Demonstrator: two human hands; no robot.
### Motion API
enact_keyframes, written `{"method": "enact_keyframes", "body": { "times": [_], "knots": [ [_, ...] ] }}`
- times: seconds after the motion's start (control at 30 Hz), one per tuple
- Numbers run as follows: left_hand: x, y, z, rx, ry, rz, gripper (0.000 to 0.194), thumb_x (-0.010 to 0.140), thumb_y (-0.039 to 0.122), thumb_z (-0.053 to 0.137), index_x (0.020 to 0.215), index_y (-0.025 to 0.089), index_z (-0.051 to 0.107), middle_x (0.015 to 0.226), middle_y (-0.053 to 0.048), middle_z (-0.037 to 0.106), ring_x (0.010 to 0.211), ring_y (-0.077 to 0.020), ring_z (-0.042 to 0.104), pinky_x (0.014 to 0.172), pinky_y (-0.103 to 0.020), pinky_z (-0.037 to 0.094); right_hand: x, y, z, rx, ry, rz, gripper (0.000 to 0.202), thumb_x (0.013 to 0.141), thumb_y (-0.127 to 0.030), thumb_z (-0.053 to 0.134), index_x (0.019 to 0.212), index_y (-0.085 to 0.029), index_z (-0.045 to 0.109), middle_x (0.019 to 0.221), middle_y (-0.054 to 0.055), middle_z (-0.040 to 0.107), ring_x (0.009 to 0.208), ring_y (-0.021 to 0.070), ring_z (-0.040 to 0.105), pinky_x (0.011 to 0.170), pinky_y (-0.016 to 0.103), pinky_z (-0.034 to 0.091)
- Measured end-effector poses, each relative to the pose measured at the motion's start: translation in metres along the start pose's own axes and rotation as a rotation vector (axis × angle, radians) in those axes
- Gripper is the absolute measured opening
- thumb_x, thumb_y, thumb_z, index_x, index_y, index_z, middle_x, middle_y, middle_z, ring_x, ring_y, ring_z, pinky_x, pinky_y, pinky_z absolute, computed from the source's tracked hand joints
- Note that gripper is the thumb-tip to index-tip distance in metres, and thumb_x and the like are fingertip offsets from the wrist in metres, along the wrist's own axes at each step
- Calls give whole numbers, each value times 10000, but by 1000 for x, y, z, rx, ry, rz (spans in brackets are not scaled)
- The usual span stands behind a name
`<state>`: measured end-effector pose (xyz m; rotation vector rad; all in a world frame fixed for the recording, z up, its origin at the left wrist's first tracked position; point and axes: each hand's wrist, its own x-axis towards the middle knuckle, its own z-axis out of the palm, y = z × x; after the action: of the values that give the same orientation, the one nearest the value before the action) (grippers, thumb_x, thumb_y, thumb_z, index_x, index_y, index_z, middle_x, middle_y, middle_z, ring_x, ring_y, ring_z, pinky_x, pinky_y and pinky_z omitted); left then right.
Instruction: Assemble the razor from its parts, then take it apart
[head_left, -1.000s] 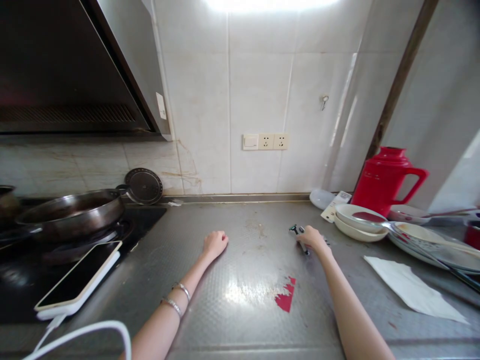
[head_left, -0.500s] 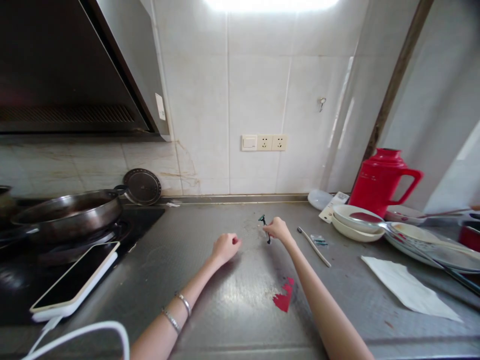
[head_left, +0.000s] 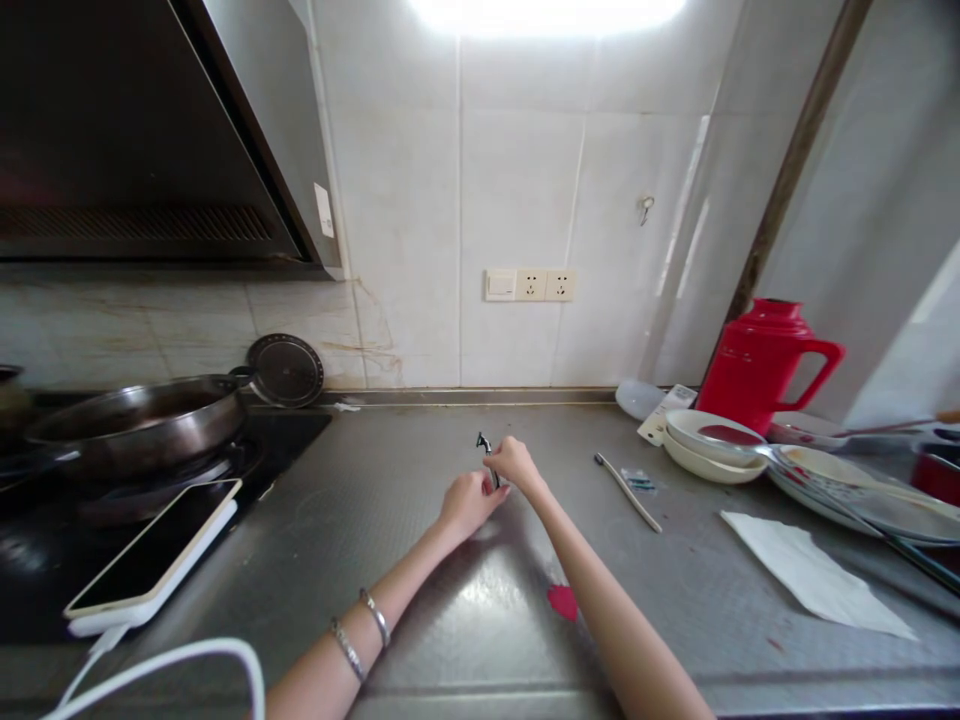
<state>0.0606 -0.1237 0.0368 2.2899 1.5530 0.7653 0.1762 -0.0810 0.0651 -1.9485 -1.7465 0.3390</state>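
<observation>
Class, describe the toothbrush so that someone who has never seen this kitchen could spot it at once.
Find the red flask at the picture's right, then the stacked bowls in front of it. Left of them, on the metal counter, the toothbrush lies slanted: long, pale-handled and dark-headed, unlike the small clear packet beside it.

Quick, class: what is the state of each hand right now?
Right hand: closed, holding the razor.
Left hand: curled at its lower end; whether it grips cannot be told.

A shiny silvery bangle (head_left: 375, 617) and a textured-looking silvery bracelet (head_left: 346, 650) circle the left forearm (head_left: 409, 577)
</observation>
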Motion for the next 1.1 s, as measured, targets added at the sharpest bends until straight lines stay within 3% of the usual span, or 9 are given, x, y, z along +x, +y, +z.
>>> {"method": "enact_keyframes", "body": {
  "times": [0.33, 0.53, 0.67, 0.93, 1.1],
  "knots": [
    [6, -5, 2, 9, -40, -67, 252, 784, 329, 493, 674, 135, 613, 651, -36, 631, 605, -126, 550, 548, -223, 322, -3, -6, 6, 37, -3, -24, 120, 616, -241, 574, 563, -136, 596, 589, 51, 623, 563, 116, 548, 437, 174, 282],
    [10, -14, -3, 92, -18, -78, 212, 768, 237, 474, 680, 126, 632, 681, -69, 654, 648, -144, 581, 571, -231, 333, -6, 1, -7, 104, -35, -30, 305, 736, -372, 508, 576, -131, 604, 539, 41, 595, 515, 100, 537, 461, 171, 310],
    [14, -26, -9, 162, -19, -107, 213, 755, 230, 468, 716, 125, 649, 741, -102, 669, 713, -169, 603, 594, -237, 351, -5, 39, -31, 47, -6, -17, 248, 733, -314, 507, 632, -131, 640, 599, 63, 630, 615, 132, 586, 506, 177, 336],
    [19, -45, -15, 249, -57, -165, 272, 783, 251, 420, 790, 125, 661, 827, -133, 676, 759, -188, 619, 619, -252, 377, -19, 148, -89, -279, 48, 167, 189, 720, -254, 511, 749, -135, 654, 773, 139, 670, 782, 221, 625, 584, 222, 369],
    [21, -47, -14, 297, -70, -169, 268, 782, 267, 418, 783, 144, 657, 822, -137, 675, 765, -218, 626, 612, -272, 389, -27, 187, -104, -419, -3, 231, 220, 730, -288, 507, 800, -132, 645, 865, 168, 657, 800, 270, 631, 588, 267, 391]
  ]
}}
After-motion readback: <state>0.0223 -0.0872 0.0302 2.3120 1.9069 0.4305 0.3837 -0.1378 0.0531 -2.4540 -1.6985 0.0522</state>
